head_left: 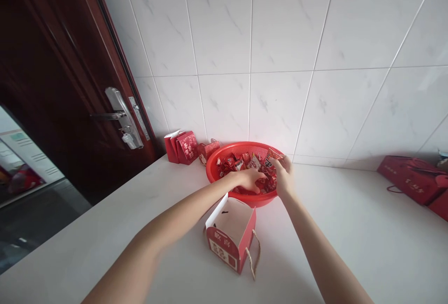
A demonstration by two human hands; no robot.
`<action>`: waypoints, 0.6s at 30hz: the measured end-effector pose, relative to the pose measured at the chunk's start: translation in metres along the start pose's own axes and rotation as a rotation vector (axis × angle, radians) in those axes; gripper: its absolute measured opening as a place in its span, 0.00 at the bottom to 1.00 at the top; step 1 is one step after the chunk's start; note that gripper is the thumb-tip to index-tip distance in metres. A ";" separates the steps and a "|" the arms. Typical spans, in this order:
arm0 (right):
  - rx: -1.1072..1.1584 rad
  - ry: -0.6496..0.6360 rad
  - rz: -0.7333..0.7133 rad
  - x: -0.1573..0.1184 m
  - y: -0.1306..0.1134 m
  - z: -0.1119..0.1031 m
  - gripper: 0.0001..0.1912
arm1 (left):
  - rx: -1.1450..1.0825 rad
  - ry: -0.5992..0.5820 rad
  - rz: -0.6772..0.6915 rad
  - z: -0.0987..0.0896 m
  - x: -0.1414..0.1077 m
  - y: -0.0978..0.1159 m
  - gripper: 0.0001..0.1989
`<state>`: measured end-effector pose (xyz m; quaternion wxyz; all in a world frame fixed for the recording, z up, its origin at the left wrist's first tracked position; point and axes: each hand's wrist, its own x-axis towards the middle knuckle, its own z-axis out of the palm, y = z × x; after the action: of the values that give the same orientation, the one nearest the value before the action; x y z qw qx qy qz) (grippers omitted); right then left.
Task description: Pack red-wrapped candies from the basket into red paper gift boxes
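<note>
A red plastic basket, full of wrapped candies in mostly red wrappers, stands against the tiled wall. My left hand reaches into it, its fingers apart over the candies and no candy visibly gripped. At the basket's right side, my right hand has its fingers closed on a red candy packet; the fingertips are partly hidden. In front of the basket sits an open red gift box with a white inside and twisted rope handles. A few small dark marks or bits show inside it.
Folded red gift boxes and a small red item stand left of the basket. Red bags or boxes lie at the far right. The white tabletop ends at the left, near a dark red door with a metal handle.
</note>
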<state>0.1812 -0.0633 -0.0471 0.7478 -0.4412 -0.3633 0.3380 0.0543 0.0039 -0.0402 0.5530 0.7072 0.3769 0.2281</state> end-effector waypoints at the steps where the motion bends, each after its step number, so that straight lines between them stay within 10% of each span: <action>1: -0.005 0.001 -0.011 0.000 0.000 0.000 0.11 | 0.017 0.019 0.024 0.000 0.005 0.000 0.21; 7: -0.026 0.012 -0.016 -0.002 -0.001 0.000 0.12 | 0.519 -0.087 0.177 -0.003 0.029 0.000 0.21; 18: -0.001 0.020 -0.012 0.000 0.000 0.002 0.11 | 0.551 -0.097 0.153 -0.013 0.031 -0.020 0.15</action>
<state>0.1798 -0.0625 -0.0466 0.7531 -0.4428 -0.3587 0.3287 0.0579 0.0386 -0.0580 0.3387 0.8672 0.3433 0.1242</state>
